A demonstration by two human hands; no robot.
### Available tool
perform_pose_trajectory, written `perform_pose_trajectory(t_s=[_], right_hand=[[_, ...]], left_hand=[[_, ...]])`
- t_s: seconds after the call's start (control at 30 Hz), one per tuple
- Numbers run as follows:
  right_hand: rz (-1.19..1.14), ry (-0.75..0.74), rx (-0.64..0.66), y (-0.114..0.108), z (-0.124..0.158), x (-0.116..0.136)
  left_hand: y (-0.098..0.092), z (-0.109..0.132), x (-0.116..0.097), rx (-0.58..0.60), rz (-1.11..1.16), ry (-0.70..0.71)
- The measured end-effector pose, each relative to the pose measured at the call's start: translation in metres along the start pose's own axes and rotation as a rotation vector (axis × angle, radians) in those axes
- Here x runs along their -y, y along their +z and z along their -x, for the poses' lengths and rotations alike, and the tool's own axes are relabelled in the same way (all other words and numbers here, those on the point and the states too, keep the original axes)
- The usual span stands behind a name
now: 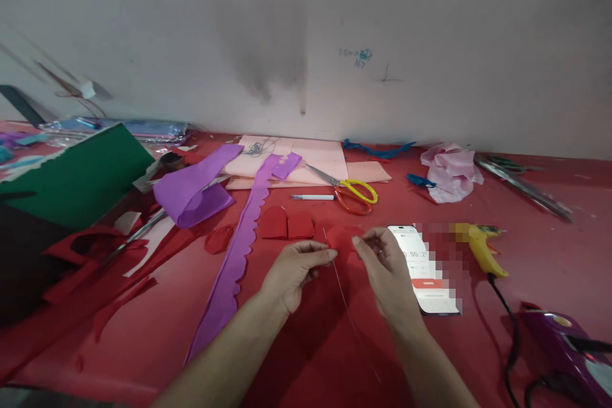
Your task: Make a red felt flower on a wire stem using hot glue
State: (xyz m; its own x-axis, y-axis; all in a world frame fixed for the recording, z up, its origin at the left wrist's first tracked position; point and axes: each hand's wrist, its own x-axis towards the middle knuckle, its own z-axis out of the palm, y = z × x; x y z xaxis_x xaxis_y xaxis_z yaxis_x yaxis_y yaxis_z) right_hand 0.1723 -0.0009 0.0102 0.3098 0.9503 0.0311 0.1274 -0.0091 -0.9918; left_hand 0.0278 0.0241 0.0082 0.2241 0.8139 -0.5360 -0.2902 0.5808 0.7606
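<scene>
Between my two hands is a small red fabric piece [342, 237], hard to tell apart from the red table. My left hand [299, 271] is closed in a pinch at the piece's left edge, on a thin needle [325, 236] that points up past the fingertips. A pale thread [351, 319] trails from there down toward me. My right hand [385, 268] pinches the right edge of the red piece between thumb and fingers. Just beyond my left hand lie more cut red fabric pieces [274, 223], one with a rounded top.
A scalloped purple strip [246, 236] runs along the left. Beyond my hands lie a white pen [313, 197], scissors [354, 194] and pink sheets [315, 153]. To the right are a phone [425, 274], a yellow glue gun [485, 252] and a purple device [559, 344].
</scene>
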Motion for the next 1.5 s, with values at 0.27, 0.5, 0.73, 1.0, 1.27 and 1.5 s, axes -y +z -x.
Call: perform_pose_trajectory(t_s=[0.27, 0.5, 0.73, 1.0, 1.27, 1.5], right_hand=[[0.322, -0.076, 0.263, 0.007, 0.018, 0.005], [0.336, -0.07, 0.235, 0.006, 0.015, 0.002], [0.303, -0.055, 0.269, 0.006, 0.015, 0.005], [0.18, 0.061, 0.346, 0.003, 0.013, 0.011], [0.16, 0.101, 0.344, 0.003, 0.012, 0.011], [0.141, 0.118, 0.376, 0.003, 0.012, 0.005]], left_hand=[[-0.003, -0.005, -0.005, 0.004, 0.176, 0.01], [-0.009, -0.004, -0.014, 0.049, 0.197, -0.054], [-0.008, -0.004, -0.014, 0.072, 0.161, -0.036], [-0.007, -0.005, -0.012, 0.095, 0.219, 0.023], [-0.005, -0.007, -0.008, 0.063, 0.293, 0.07], [-0.006, -0.009, -0.005, 0.05, 0.286, 0.083]])
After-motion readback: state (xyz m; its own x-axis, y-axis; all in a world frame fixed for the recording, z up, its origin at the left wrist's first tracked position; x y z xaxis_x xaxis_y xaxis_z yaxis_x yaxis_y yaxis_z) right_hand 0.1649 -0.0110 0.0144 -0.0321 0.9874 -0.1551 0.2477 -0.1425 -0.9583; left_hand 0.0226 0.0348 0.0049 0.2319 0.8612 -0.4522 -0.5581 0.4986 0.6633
